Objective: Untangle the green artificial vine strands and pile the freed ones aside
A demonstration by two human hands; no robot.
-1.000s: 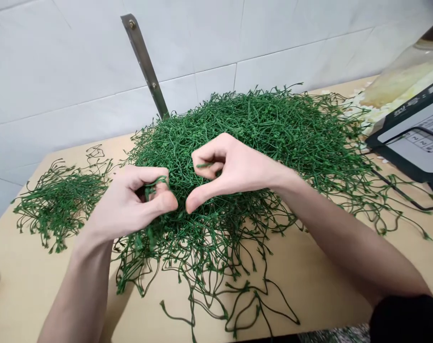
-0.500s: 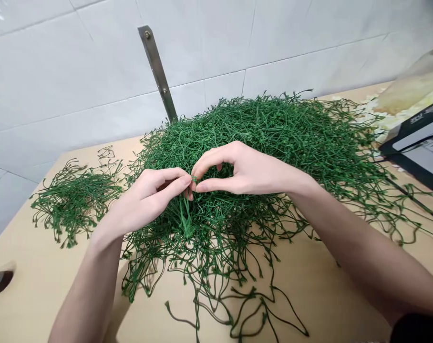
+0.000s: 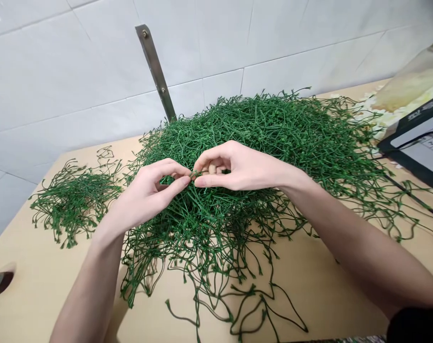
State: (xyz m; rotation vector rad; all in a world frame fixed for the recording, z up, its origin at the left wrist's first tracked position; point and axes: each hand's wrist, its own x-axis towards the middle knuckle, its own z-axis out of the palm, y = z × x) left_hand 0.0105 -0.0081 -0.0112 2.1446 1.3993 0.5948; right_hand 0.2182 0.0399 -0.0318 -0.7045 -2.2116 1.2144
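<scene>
A big tangled heap of thin green artificial stems with small knobby ends covers the middle of the table. Just above its front side, my left hand pinches a green stem between thumb and forefinger. My right hand meets it from the other side, thumb and forefinger closed on the same stem, its other fingers curled. Only a short green piece of that stem shows between the fingertips; the rest is hidden by the hands or lost against the heap.
A smaller pile of green stems lies at the left. A metal bracket stands against the tiled wall behind. At the right are a dark-framed device, white petals and a black cable. A dark round hole shows at lower left.
The bunch of stems that hung below my left fingertips no longer stands out there. Both hands have shifted slightly, and the green piece now spans between their fingertips.
</scene>
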